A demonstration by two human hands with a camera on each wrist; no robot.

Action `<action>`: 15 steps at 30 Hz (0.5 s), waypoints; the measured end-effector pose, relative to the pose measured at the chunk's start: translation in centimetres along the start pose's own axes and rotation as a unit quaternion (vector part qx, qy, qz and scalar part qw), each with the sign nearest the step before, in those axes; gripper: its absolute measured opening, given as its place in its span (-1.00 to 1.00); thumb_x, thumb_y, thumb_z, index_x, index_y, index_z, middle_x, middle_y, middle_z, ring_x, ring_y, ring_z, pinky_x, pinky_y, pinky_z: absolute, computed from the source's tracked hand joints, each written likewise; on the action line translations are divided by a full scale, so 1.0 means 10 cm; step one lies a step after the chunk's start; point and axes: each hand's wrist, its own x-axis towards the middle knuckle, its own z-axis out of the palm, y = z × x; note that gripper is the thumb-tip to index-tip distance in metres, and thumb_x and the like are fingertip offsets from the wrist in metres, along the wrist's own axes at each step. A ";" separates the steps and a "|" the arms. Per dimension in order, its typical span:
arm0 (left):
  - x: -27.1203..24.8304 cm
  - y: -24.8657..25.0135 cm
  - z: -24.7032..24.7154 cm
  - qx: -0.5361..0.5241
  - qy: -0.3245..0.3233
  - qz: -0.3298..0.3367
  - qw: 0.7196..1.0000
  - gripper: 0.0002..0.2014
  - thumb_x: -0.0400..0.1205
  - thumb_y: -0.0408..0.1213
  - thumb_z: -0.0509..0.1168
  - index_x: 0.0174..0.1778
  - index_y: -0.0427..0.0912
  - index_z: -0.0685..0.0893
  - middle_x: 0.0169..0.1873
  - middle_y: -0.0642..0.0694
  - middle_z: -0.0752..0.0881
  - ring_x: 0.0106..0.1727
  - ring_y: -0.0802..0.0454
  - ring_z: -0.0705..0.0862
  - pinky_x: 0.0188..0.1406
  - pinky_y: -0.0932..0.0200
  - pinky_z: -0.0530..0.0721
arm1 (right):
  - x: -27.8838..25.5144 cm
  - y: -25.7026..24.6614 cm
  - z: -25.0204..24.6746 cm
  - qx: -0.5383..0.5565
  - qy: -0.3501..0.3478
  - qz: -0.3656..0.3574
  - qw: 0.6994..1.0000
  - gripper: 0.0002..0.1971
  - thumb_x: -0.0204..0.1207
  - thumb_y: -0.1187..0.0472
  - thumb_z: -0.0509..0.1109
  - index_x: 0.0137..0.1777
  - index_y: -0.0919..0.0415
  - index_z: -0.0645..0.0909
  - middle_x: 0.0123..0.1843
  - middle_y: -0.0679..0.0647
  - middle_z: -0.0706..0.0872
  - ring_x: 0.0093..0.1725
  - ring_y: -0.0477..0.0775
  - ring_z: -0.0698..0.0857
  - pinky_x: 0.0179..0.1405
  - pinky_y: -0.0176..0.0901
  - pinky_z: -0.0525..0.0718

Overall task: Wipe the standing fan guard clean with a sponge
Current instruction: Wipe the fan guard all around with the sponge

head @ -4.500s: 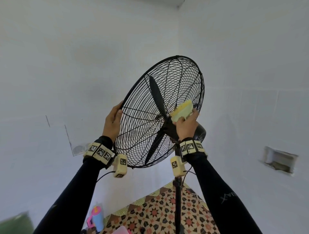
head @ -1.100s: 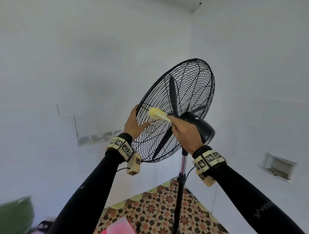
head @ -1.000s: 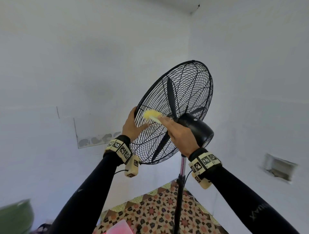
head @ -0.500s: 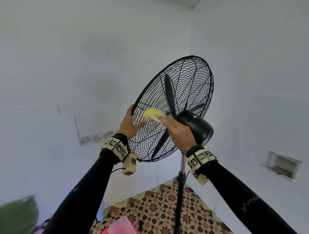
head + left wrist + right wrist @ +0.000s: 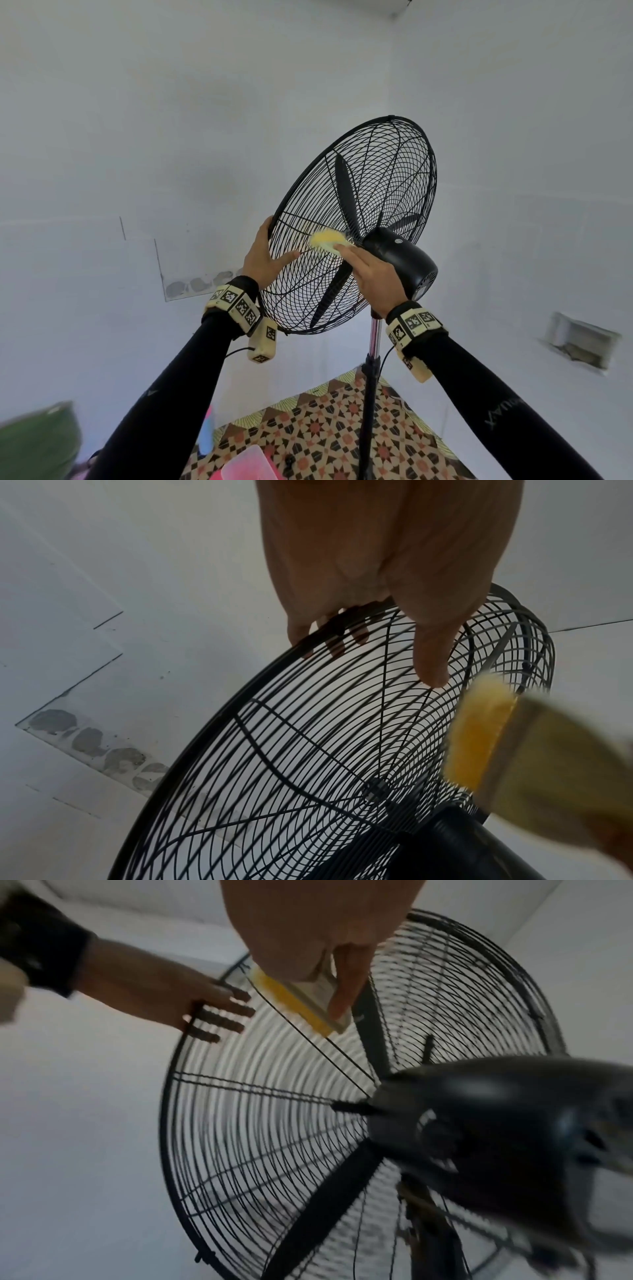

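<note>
The black wire fan guard (image 5: 387, 178) stands tilted on its pole, seen from the back. My left hand (image 5: 274, 243) grips the guard's left rim, with the fingers hooked over to the front (image 5: 222, 1015) and the thumb (image 5: 431, 664) lying on the rear wires. A yellow sponge (image 5: 325, 238) with a pale scouring face lies against the rear wires, just left of the black motor housing (image 5: 400, 257). My right hand (image 5: 356, 260) presses it there with straight fingers (image 5: 346, 988) laid flat on its back. Both wrist views show the sponge (image 5: 479, 731) (image 5: 294, 999) blurred.
The chrome and black pole (image 5: 373, 342) runs down to a patterned floor (image 5: 342, 428). A pink container (image 5: 246, 466) and a green object (image 5: 34, 442) sit low at the left. White walls meet in a corner behind the fan. A recess (image 5: 582, 339) is in the right wall.
The right hand has carried the sponge from right of the hub to the guard's left rear part, and it has shifted only slightly over the last second. The left hand has kept hold of the rim.
</note>
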 end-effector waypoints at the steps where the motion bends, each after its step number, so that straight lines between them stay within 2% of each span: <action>1: 0.00 0.01 0.00 -0.001 0.001 0.001 1.000 -0.05 0.59 -0.07 0.56 0.79 -0.02 0.11 0.70 0.00 0.37 0.66 -0.03 0.39 0.64 -0.13 0.37 | -0.04 0.07 0.02 -0.003 -0.011 0.032 0.999 -0.31 0.53 0.55 0.42 0.63 0.06 0.48 0.30 0.26 0.77 0.07 0.29 0.84 -0.08 0.19 0.87; 3: -0.01 0.03 0.00 -0.006 -0.001 0.001 1.000 -0.05 0.59 -0.08 0.56 0.79 -0.02 0.11 0.69 0.01 0.38 0.66 -0.02 0.39 0.65 -0.13 0.37 | -0.14 0.13 0.03 0.006 -0.022 0.095 0.995 -0.31 0.53 0.57 0.43 0.62 0.09 0.48 0.18 0.30 0.81 -0.09 0.31 0.84 -0.14 0.19 0.86; 4: -0.01 0.03 0.01 -0.008 -0.002 0.001 1.000 -0.05 0.59 -0.08 0.56 0.79 -0.02 0.11 0.69 0.01 0.37 0.66 -0.02 0.39 0.65 -0.11 0.36 | -0.17 0.12 0.02 0.021 -0.017 0.132 0.991 -0.38 0.59 0.53 0.40 0.62 0.12 0.49 0.09 0.26 0.83 -0.17 0.26 0.82 -0.15 0.10 0.85; 6: -0.01 0.03 0.02 -0.007 -0.001 0.000 1.000 -0.05 0.59 -0.06 0.56 0.79 -0.01 0.11 0.69 0.01 0.37 0.66 -0.02 0.38 0.64 -0.09 0.35 | -0.18 0.10 0.03 0.063 0.014 0.235 0.970 -0.56 0.73 0.36 0.30 0.59 0.14 0.50 -0.04 0.18 0.80 -0.26 0.11 0.73 -0.21 -0.09 0.75; 7: -0.01 0.02 0.02 -0.006 -0.001 -0.002 1.000 -0.05 0.59 -0.05 0.56 0.79 -0.01 0.11 0.70 0.02 0.37 0.67 -0.02 0.38 0.64 -0.10 0.35 | -0.16 0.11 0.05 0.081 0.036 0.298 0.951 -0.62 0.77 0.28 0.27 0.56 0.15 0.50 -0.03 0.20 0.79 -0.25 0.10 0.71 -0.21 -0.09 0.75; 9: 0.00 -0.01 0.01 -0.003 0.000 -0.003 1.000 -0.04 0.59 -0.04 0.56 0.79 0.00 0.11 0.70 0.02 0.37 0.66 -0.02 0.39 0.65 -0.13 0.37 | -0.11 0.14 0.12 0.116 0.064 0.410 0.902 -0.67 0.77 0.20 0.25 0.51 0.14 0.49 0.03 0.28 0.79 -0.18 0.20 0.76 -0.13 0.08 0.84; 11: 0.00 -0.01 0.00 -0.002 0.000 -0.004 1.000 -0.04 0.59 -0.05 0.56 0.79 0.00 0.10 0.70 0.02 0.36 0.66 -0.02 0.38 0.65 -0.14 0.36 | -0.03 0.11 0.16 0.158 0.068 0.471 0.865 -0.67 0.77 0.21 0.25 0.49 0.15 0.47 0.11 0.30 0.79 -0.05 0.34 0.80 0.01 0.15 0.83; 13: -0.01 0.00 0.00 -0.007 0.002 -0.002 1.000 -0.05 0.59 -0.06 0.56 0.79 0.00 0.10 0.70 0.02 0.37 0.64 0.03 0.39 0.64 -0.12 0.36 | 0.04 0.03 0.21 0.189 0.059 0.496 0.845 -0.67 0.77 0.24 0.25 0.51 0.18 0.48 0.21 0.34 0.75 0.12 0.41 0.76 0.10 0.00 0.71; 15: -0.01 0.02 0.01 -0.012 0.002 0.002 1.000 -0.06 0.59 -0.07 0.56 0.78 -0.01 0.12 0.69 0.02 0.38 0.60 0.08 0.39 0.61 -0.07 0.35 | 0.09 -0.06 0.24 0.197 0.062 0.509 0.836 -0.65 0.78 0.26 0.24 0.53 0.16 0.48 0.27 0.38 0.72 0.22 0.44 0.72 0.08 -0.08 0.57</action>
